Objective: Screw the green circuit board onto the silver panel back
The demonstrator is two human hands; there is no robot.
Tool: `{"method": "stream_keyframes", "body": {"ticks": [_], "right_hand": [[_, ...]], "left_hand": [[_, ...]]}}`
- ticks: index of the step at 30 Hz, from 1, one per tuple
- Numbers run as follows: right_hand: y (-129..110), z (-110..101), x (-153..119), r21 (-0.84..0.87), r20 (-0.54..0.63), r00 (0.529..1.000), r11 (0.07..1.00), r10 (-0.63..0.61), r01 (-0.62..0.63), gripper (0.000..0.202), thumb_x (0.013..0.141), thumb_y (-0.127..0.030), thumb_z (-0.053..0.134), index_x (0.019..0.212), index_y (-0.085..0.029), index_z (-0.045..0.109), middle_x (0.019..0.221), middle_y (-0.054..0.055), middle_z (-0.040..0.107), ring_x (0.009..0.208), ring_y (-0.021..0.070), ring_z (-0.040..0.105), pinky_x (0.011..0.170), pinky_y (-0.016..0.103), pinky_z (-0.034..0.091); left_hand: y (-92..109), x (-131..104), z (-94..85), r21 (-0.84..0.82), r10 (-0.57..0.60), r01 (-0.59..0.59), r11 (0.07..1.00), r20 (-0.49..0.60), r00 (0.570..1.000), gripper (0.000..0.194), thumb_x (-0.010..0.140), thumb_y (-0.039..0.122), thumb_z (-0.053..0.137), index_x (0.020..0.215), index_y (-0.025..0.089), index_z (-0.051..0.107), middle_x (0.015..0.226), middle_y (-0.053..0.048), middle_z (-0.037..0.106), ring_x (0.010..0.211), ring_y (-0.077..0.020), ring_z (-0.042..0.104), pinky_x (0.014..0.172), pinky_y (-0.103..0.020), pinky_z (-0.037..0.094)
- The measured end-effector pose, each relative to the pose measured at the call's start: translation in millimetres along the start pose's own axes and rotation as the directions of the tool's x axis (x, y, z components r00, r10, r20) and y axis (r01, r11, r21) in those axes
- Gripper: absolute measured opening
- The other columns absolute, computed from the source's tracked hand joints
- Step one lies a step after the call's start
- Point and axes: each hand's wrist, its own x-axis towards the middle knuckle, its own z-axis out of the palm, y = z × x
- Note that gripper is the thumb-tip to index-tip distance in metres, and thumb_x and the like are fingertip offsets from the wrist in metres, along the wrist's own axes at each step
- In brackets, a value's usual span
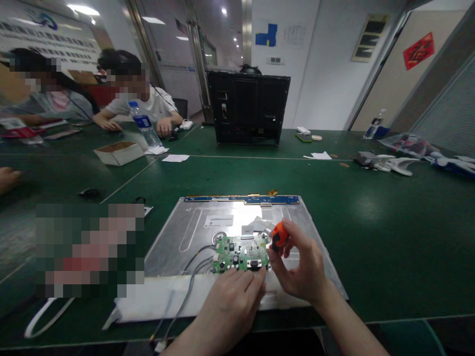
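Observation:
A silver metal panel (174, 232) lies flat on the green table, with a thin blue circuit strip (222, 200) along its far edge. On its middle sits a green circuit board (239, 252), with cables (193, 277) running off to the left. My left hand (233, 296) rests at the board's near edge, fingertips together on it; whether they grip the board cannot be made out. At the board's right side my right hand (300, 262) holds an orange and black tool handle (279, 236) between thumb and fingers. The tool's tip is hidden.
A black monitor (248, 109) stands across the table (389, 237). An open box (120, 153) and a water bottle (144, 123) are at the back left. Two people sit there, and another hand shows at the left edge. White and grey items (386, 162) lie right.

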Motion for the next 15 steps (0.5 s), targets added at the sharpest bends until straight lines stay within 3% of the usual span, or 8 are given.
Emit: {"method": "stream_keyframes", "body": {"ticks": [6,15], "right_hand": [[-0.2,0.7,-1.3,0.055,0.025,1.0,0.998,0.011,-0.012,0.071,0.079,-0.008,0.051,0.143,-0.017,0.025,0.109,0.013,0.066,0.059,0.0116,0.06,0.045,0.024,0.052],[1.8,3.5,-3.5,-0.036,-0.041,0.999,0.999,-0.022,0.021,0.064,0.08,-0.01,0.058,0.137,-0.019,0.031,0.078,0.0,0.062,0.05,0.0098,0.05,0.042,0.023,0.048]], "left_hand": [[-0.5,0.8,-0.8,0.0,-0.003,0.003,1.0,0.017,1.0,0.025,0.094,0.013,0.034,0.106,0.012,0.056,0.064,-0.001,0.055,0.05,-0.0154,0.051,0.049,-0.028,0.04],[-0.5,2.5,-1.7,-0.012,0.005,-0.006,1.0,-0.008,1.0,0.024,0.095,0.013,0.033,0.105,0.012,0.055,0.063,-0.001,0.056,0.051,-0.0165,0.053,0.049,-0.029,0.039]]}}
